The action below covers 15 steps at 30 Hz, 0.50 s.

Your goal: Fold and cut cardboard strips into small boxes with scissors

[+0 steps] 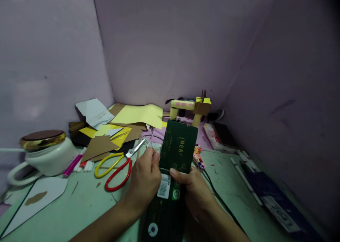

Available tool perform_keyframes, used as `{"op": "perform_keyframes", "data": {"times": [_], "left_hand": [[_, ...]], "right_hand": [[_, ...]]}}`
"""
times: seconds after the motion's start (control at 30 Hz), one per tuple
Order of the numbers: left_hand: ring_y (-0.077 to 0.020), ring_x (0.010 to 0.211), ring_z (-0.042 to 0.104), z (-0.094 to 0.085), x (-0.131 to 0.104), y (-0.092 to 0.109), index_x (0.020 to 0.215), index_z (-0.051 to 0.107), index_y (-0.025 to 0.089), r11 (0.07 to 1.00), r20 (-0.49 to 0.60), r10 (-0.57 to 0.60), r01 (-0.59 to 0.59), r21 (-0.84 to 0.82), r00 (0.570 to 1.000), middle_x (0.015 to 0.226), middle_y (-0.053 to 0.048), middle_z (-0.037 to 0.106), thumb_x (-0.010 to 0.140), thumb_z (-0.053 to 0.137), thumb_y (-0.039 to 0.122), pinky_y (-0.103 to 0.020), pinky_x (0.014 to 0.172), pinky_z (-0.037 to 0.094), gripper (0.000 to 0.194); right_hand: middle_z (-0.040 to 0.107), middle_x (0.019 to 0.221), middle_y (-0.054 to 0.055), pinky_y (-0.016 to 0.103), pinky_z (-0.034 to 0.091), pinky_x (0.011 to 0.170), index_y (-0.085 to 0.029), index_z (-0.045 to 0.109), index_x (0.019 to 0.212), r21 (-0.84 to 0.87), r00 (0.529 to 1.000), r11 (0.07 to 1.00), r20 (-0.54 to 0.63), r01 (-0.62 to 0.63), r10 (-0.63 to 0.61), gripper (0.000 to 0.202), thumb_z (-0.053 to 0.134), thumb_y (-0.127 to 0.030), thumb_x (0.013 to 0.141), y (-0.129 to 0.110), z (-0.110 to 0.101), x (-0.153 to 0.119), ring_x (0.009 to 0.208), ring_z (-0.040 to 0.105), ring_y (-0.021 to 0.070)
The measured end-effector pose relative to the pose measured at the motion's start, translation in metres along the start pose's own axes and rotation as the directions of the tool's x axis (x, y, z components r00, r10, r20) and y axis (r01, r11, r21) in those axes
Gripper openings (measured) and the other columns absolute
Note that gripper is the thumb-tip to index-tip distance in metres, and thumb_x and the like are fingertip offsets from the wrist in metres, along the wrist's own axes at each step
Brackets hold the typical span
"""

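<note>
Nearest, below the grip, the lower part of a dark green carton [170,206] is seen, marked by a round white sticker [153,229]; its barcode label [164,186] is framed between the two hands. The carton is clamped in the grip of the right hand [195,185], the thumb laid across its face; its left edge is clasped by the left hand [145,173], whose fingers are curled together, their tips hidden. Just right of the grip, a black cable [225,206] is trailed over the table [90,192]. Beyond the hands, the gold-lettered upper panel [180,144] is left uncovered. Left of the grip, scissors [128,156] are laid, and farther left a white cup [53,160] is placed. Well beyond the grip, a yellow sheet [140,114] is spread and a spotted yellow figure [190,105] is stood.
</note>
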<state>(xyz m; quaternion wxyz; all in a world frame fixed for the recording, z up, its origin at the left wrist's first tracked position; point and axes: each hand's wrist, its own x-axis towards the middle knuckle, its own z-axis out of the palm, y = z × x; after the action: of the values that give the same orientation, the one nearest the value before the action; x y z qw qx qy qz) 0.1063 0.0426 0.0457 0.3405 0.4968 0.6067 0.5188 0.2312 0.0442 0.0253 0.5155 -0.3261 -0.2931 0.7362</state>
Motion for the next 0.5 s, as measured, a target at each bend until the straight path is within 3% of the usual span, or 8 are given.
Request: {"op": "perform_keyframes", "data": {"times": [0.07,0.13,0.23,0.3,0.37,0.5], "left_hand": [[-0.0153,0.059,0.040,0.004,-0.002,-0.001,0.060,0.040,0.022,0.988,0.044,-0.128,0.131,-0.081,0.991,0.059,0.003,0.042,0.079,0.047,0.030,-0.027,0.055,0.031,0.022],[-0.0161,0.053,0.045,0.007,-0.002,-0.002,0.058,0.042,0.022,0.957,0.164,-0.235,0.257,-0.133,0.958,0.055,0.002,0.044,0.078,0.043,0.030,-0.028,0.051,0.037,0.021],[-0.0162,0.043,0.046,0.005,0.003,-0.003,0.051,0.042,0.021,0.912,0.305,-0.313,0.374,-0.169,0.900,0.047,0.001,0.045,0.070,0.044,0.027,-0.030,0.045,0.040,0.020],[-0.0134,0.040,0.043,-0.003,0.011,-0.002,0.045,0.040,0.021,0.915,0.301,-0.294,0.358,-0.185,0.907,0.043,0.002,0.043,0.068,0.048,0.029,-0.027,0.043,0.038,0.025],[-0.0104,0.039,0.040,-0.013,0.019,0.000,0.044,0.042,0.019,0.939,0.224,-0.241,0.286,-0.192,0.944,0.043,0.004,0.042,0.068,0.055,0.035,-0.024,0.044,0.035,0.031],[-0.0086,0.048,0.042,-0.032,0.029,0.006,0.069,0.062,0.017,0.975,0.071,-0.119,0.130,-0.179,0.990,0.058,0.004,0.055,0.063,0.069,0.038,-0.021,0.050,0.036,0.023]], "right_hand": [[0.072,0.093,0.007,0.040,0.052,0.073,-0.017,0.060,0.104,0.007,1.000,1.000,-0.003,0.011,-0.011,0.053,0.078,-0.012,0.054,-0.001,0.000,-0.001,0.081,0.067,0.0271],[0.073,0.085,0.007,0.039,0.052,0.070,-0.016,0.063,0.095,0.008,1.000,1.000,-0.021,0.020,-0.020,0.043,0.078,-0.014,0.055,-0.003,0.001,-0.002,0.074,0.067,0.0257],[0.073,0.076,0.007,0.037,0.052,0.066,-0.013,0.066,0.085,0.007,0.999,1.000,-0.020,0.027,-0.027,0.033,0.078,-0.017,0.055,-0.006,0.002,-0.002,0.065,0.066,0.0235],[0.073,0.077,0.007,0.037,0.052,0.066,-0.013,0.067,0.086,0.015,1.000,1.000,0.004,0.013,-0.013,0.035,0.079,-0.017,0.053,-0.007,0.003,-0.001,0.065,0.066,0.0237],[0.073,0.080,0.007,0.039,0.052,0.067,-0.014,0.067,0.088,0.025,1.000,1.000,0.017,-0.005,0.005,0.038,0.079,-0.017,0.053,-0.008,0.003,0.000,0.067,0.067,0.0244],[0.073,0.080,0.006,0.037,0.052,0.068,-0.015,0.067,0.090,0.032,1.000,0.999,-0.013,-0.011,0.011,0.039,0.079,-0.018,0.052,-0.009,0.001,0.002,0.068,0.066,0.0229]]}}
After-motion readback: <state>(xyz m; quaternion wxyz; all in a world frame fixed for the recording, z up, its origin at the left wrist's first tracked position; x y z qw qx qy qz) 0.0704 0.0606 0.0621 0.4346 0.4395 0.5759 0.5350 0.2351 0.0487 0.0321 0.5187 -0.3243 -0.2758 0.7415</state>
